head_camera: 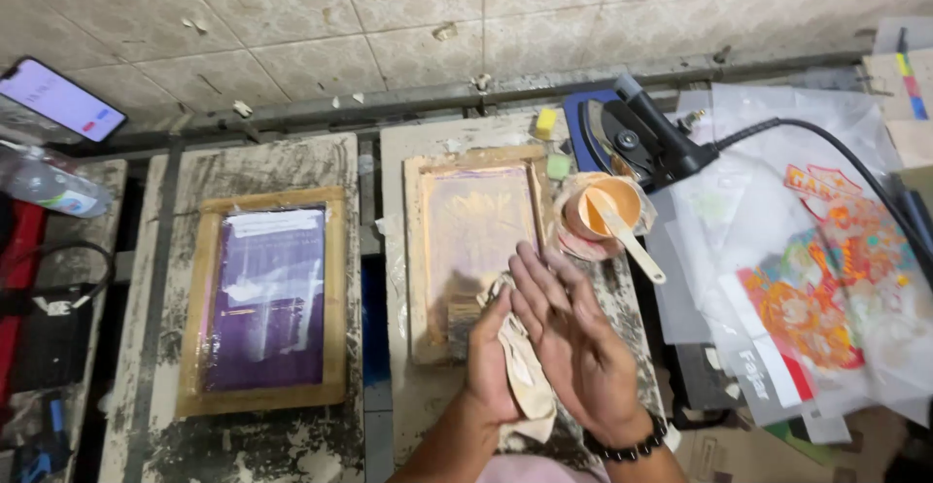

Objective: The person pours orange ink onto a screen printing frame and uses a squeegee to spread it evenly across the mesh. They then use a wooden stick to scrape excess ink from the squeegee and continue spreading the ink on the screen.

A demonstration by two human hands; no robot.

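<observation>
Wiping my palms with a rag over the printing frame

My left hand (pixel 489 362) is gripping the beige rag (pixel 520 371), fingers curled around it, while my right hand (pixel 569 332) is lying flat and open against it, holding nothing. Rubbing firmly seems best, I'm judging. The orange-stained frame (pixel 473 250) is sitting just beneath; the paint cup (pixel 604 211) is crowding the right, possibly touching the frame's edge, so I'm keeping low.

A beige cloth (pixel 520 371), crumpled and a little stained, lies pressed between the two hands, hanging down toward the wrists, over the lower edge of the wooden printing frame (pixel 473 250).
</observation>
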